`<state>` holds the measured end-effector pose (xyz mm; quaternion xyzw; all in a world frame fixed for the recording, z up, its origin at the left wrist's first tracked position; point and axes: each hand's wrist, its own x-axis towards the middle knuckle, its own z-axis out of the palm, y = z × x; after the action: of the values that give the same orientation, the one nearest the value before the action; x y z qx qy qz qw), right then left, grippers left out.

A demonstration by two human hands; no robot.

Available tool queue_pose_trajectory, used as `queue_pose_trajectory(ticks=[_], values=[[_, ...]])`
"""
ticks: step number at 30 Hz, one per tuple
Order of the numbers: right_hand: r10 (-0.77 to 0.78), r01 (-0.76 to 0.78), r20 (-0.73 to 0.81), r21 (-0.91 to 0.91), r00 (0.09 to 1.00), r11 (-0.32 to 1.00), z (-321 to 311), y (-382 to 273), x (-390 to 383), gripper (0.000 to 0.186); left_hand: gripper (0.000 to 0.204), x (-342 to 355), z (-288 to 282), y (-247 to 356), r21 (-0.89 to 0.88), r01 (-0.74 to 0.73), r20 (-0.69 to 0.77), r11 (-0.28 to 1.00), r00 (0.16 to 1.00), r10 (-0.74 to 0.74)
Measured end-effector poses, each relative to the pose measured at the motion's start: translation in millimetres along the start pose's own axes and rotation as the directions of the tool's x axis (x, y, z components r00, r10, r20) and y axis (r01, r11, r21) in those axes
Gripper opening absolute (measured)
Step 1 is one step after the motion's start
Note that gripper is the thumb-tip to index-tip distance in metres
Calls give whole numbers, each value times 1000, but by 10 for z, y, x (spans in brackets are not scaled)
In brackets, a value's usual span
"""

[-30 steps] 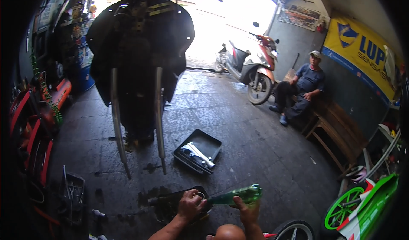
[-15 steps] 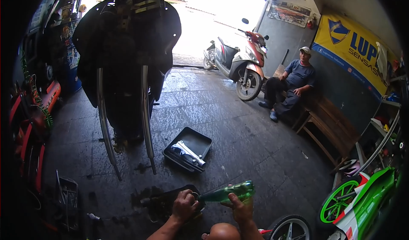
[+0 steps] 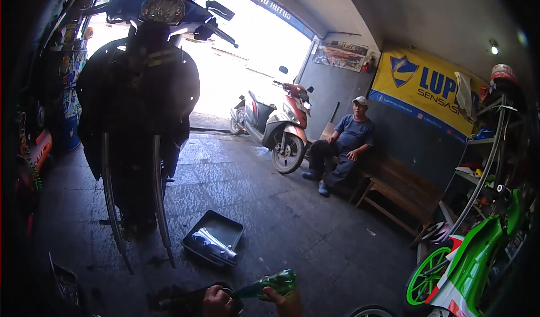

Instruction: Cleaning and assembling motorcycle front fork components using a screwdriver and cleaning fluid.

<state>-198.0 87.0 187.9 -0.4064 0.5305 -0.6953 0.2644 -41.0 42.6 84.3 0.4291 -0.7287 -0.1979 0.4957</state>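
A green glass bottle (image 3: pixel 269 284) lies almost level in my right hand (image 3: pixel 281 300), tilted so its narrow neck points left and slightly down. The neck reaches to my left hand (image 3: pixel 217 302), whose fingers are curled at the bottle's mouth. What the left fingers grip there is too dark to make out. Beneath the left hand is a dark object (image 3: pixel 183 300) low on the floor, its shape unclear. Just beyond both hands sits a black tray (image 3: pixel 222 222) holding silvery metal parts (image 3: pixel 212 243). The lower edge of the picture cuts off both wrists.
A scooter (image 3: pixel 138 86) with two bare fork tubes (image 3: pixel 162 204) stands ahead on the left. Another scooter (image 3: pixel 287 126) is parked by the doorway. A person (image 3: pixel 351 137) sits on a wooden bench (image 3: pixel 402 187). A green wheel (image 3: pixel 430 275) and green bodywork (image 3: pixel 472 261) are at the right.
The view has tilted up and turned right, so my hands sit lower and farther left in the picture. The bottle stays in my right hand, its neck still at my left.
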Motion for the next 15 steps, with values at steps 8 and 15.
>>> queue_pose_trajectory(ticks=[8,15], values=[[111,-119,228,25,967,993,-259,-108,146,40,20,44,178,-348,127,-38,53,991,998,32],[136,-144,231,17,963,989,-239,-91,127,48,23,107,81,-292,113,-27,70,993,997,19]])
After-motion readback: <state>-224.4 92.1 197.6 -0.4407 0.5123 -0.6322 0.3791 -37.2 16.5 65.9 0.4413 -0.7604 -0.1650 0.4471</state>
